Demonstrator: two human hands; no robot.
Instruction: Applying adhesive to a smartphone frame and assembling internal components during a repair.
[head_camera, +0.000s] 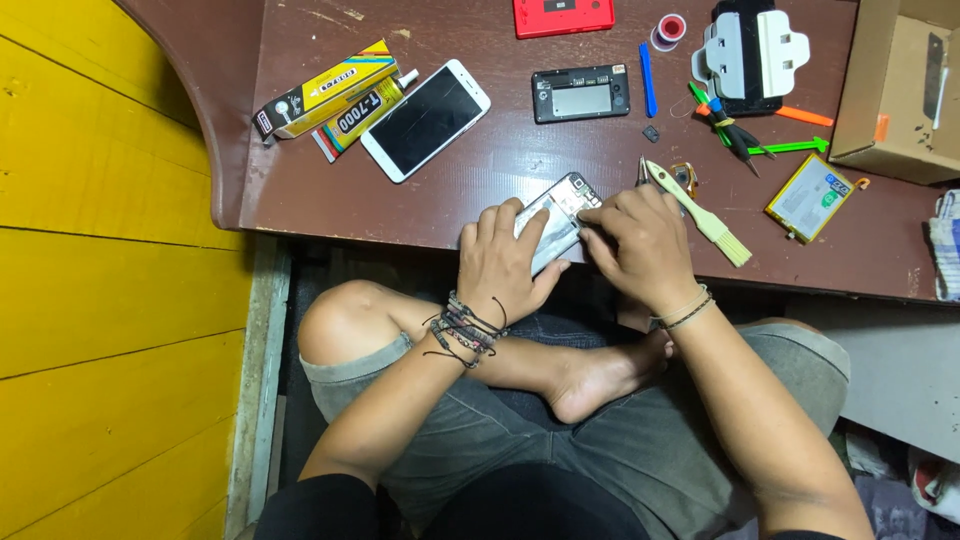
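I take this for a small phone-repair bench. On the brown wooden table (480, 190) I see a white smartphone (425, 120), an opened phone frame (581, 93), a loose battery (810, 197), a screwdriver (735, 132), plastic pry tools (648, 78), a cleaning brush (700, 212) and a glue tube (365, 112). Yellow plank wall (100, 250) alongside.

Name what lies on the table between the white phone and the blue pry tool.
In the head view, a small black phone part with a grey panel lies between the white phone and the blue pry tool, apart from both.
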